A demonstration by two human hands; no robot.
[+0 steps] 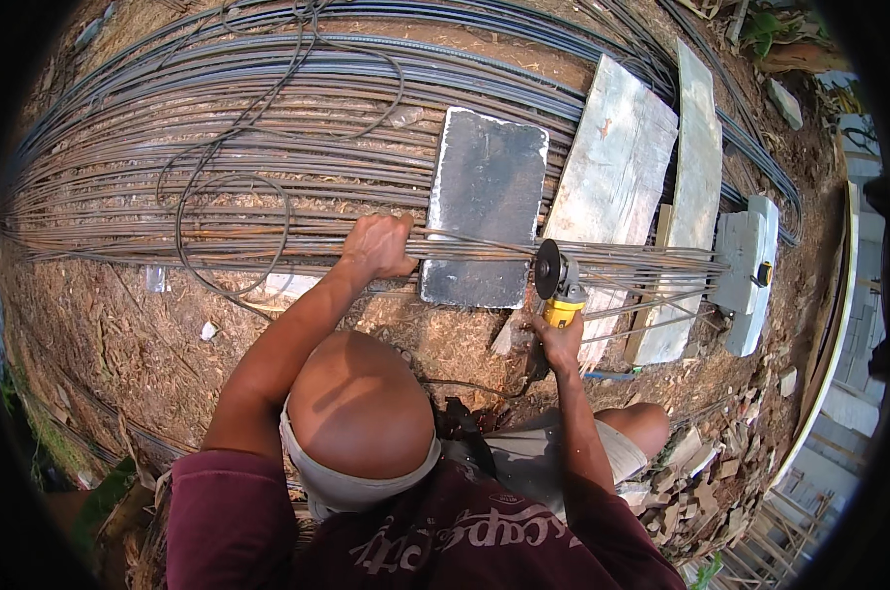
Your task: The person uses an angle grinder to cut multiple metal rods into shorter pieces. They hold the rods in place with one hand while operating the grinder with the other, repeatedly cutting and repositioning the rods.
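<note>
My left hand [376, 246] is closed on several thin steel rods [464, 246] at the left of a dark rectangular slab [484, 167] with white chipped edges. My right hand [558, 339] holds a yellow and black angle grinder [563, 307]; its black disc [548, 270] stands upright at the rods, just right of the slab; whether it touches them is unclear. Beyond the grinder, the rods cross two pale, weathered boards [612, 147] and end at a grey block [745, 280] with a small black and yellow object on it. My bare knee [356, 393] is raised between my arms.
Long bundles of rusty and grey rebar [170, 128] curve across the dirt ground [130, 334], with loops of rod or cable [229, 226] lying over them. Broken rubble [700, 472] lies at lower right, beside a long pale edge and grey blocks [858, 295]. Green leaves show at the rim.
</note>
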